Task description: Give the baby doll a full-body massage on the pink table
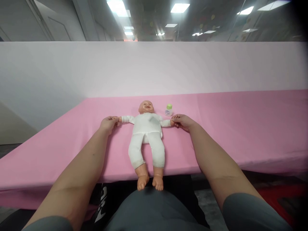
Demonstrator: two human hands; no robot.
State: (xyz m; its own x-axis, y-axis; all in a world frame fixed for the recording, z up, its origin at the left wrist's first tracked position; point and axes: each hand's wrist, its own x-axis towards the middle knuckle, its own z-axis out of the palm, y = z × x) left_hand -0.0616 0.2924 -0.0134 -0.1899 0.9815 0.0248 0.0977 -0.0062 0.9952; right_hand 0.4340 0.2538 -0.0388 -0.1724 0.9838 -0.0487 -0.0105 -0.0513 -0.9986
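Doll [146,134] flat on back on pink table [240,128], arms spread wide, feet past the near edge. Left hand [108,123] pinching one doll hand, right hand [182,121] pinching the other, likely holding arms out straight. Small bottle [169,110] beside head.

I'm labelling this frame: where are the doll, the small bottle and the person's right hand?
doll [147,125]: head view, on its white-clothed chest.
bottle [168,110]: head view, on its body below the green cap.
right hand [182,122]: head view, on the back of the hand, which holds the doll's hand.
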